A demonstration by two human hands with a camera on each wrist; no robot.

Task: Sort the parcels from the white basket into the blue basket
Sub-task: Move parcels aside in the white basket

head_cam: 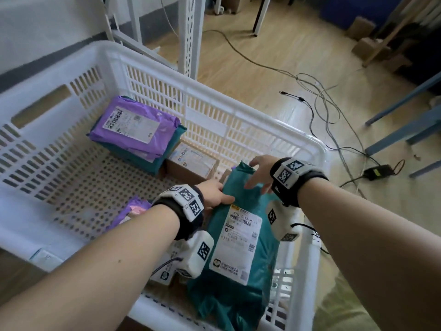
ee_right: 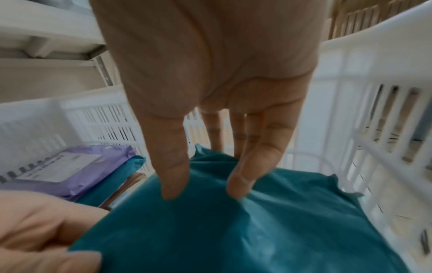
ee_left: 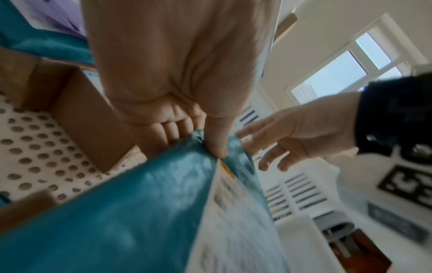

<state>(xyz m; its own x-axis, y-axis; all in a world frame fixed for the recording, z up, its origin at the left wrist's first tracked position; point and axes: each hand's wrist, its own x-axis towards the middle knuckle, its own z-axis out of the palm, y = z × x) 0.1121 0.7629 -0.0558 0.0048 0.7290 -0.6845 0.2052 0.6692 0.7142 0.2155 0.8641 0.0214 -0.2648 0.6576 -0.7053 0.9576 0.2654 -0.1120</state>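
Pinching the teal plastic mailer bag [head_cam: 241,204] by its left edge with the left hand [head_cam: 213,193], thumb on top, inside the white slotted plastic basket [head_cam: 250,120] at its near right corner. Rested the right hand [head_cam: 259,172] on the far end, fingers spread and straight.

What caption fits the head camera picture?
Left hand pinches a teal plastic mailer parcel in the white slotted plastic basket.

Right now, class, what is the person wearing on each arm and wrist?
Both forearms are bare, with no sleeves. The left hand and right hand each have a black wrist strap carrying white blocks printed with black square-patterned markers, plus a thin black cable.
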